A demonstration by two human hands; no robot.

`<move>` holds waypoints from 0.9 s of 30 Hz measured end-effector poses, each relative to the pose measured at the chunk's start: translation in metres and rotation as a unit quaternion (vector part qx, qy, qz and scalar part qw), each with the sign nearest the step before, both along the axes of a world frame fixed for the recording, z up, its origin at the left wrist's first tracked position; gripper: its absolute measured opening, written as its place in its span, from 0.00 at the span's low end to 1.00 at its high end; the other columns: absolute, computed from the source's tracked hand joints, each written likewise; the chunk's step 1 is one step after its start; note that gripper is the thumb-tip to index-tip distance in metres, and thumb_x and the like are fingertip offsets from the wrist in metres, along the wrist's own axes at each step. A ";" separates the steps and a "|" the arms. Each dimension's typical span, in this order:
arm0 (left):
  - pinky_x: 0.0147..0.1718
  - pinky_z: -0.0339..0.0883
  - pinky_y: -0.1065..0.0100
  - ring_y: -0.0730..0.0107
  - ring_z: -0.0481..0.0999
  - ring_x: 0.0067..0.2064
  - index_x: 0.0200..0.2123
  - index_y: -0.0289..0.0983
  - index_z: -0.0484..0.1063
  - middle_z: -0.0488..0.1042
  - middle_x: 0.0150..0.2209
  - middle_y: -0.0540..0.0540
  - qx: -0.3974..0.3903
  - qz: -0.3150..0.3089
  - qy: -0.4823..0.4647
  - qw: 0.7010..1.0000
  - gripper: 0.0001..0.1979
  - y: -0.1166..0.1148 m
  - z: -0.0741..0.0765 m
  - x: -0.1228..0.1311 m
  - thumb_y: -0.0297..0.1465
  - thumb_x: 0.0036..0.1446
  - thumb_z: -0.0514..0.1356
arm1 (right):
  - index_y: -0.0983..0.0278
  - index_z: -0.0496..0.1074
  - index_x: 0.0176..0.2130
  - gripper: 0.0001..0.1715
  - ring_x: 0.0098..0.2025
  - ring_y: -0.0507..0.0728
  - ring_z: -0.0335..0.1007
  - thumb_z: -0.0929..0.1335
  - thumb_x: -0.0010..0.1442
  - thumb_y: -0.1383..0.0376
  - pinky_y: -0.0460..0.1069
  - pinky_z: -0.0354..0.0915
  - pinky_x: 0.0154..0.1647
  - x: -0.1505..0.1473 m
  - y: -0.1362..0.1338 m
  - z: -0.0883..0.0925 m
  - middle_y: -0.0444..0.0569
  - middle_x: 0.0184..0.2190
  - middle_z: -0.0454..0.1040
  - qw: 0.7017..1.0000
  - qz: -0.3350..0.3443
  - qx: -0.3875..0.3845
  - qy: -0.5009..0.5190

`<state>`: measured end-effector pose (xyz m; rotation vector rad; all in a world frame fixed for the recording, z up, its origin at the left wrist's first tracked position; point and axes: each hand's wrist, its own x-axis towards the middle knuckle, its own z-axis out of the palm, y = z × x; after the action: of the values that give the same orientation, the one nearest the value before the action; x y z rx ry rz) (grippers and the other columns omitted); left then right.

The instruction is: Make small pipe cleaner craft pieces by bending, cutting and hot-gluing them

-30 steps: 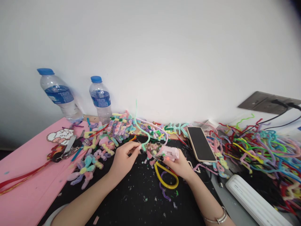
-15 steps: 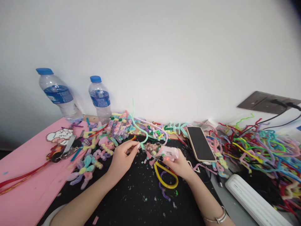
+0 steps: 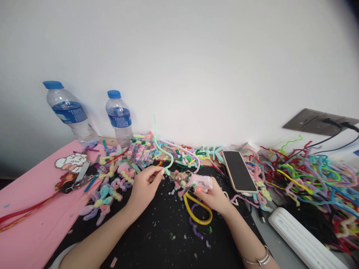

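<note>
My left hand (image 3: 144, 188) pinches the lower end of a mint green pipe cleaner (image 3: 162, 149) that curls upward in front of the wall. My right hand (image 3: 214, 196) is closed around a small pink glue gun (image 3: 202, 182), whose tip is clogged with fuzzy coloured scraps and points left toward the pinched end. Both hands hover over a black mat (image 3: 165, 231) strewn with small fluff bits. A yellow pipe cleaner loop (image 3: 198, 213) lies under my right hand.
A pile of pastel twisted pipe cleaner pieces (image 3: 131, 160) lies behind the hands. A phone (image 3: 239, 171) leans at right beside a big tangle of bright pipe cleaners (image 3: 314, 179). Two water bottles (image 3: 71, 114) (image 3: 120, 117), a pink sheet (image 3: 36, 201) and a white power strip (image 3: 303, 241) are around.
My left hand has shifted slightly left, taking the green pipe cleaner's upper end leftward. The right hand with the glue gun has hardly moved.
</note>
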<state>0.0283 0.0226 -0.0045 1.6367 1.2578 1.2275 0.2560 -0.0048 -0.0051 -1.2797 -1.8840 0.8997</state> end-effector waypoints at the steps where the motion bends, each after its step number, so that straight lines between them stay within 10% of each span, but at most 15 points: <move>1: 0.30 0.68 0.71 0.67 0.73 0.31 0.32 0.35 0.72 0.73 0.28 0.48 -0.003 0.002 -0.002 1.000 0.08 0.000 0.000 0.000 0.32 0.56 0.55 | 0.67 0.71 0.30 0.06 0.24 0.51 0.61 0.65 0.53 0.66 0.44 0.60 0.26 0.000 0.000 0.000 0.43 0.23 0.69 1.000 -0.001 0.002 0.000; 12: 0.31 0.68 0.70 0.67 0.74 0.31 0.33 0.35 0.73 0.74 0.29 0.47 -0.023 0.002 -0.020 1.000 0.09 0.001 -0.002 -0.001 0.33 0.56 0.56 | 0.67 0.72 0.32 0.09 0.23 0.54 0.66 0.65 0.54 0.63 0.47 0.63 0.24 0.002 0.002 0.003 0.46 0.22 0.72 0.987 -0.140 0.075 0.030; 19: 0.31 0.68 0.71 0.69 0.73 0.31 0.31 0.35 0.72 0.72 0.29 0.48 -0.022 -0.045 -0.027 0.998 0.08 -0.002 0.000 0.001 0.32 0.56 0.55 | 0.66 0.65 0.50 0.20 0.43 0.62 0.69 0.62 0.57 0.64 0.55 0.64 0.43 0.017 0.014 -0.003 0.56 0.43 0.72 0.935 -0.291 0.168 -0.114; 27: 0.29 0.64 0.73 0.71 0.70 0.29 0.30 0.35 0.72 0.71 0.26 0.48 0.001 -0.146 0.009 0.989 0.09 -0.005 0.000 0.004 0.30 0.58 0.54 | 0.67 0.63 0.50 0.25 0.50 0.68 0.59 0.64 0.54 0.62 0.63 0.57 0.50 0.016 0.014 -0.007 0.60 0.47 0.65 0.902 -0.294 0.207 -0.238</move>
<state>0.0320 0.0173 -0.0046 1.7634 0.9837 1.0343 0.2722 0.0093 -0.0117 -1.7420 -1.7217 -0.1416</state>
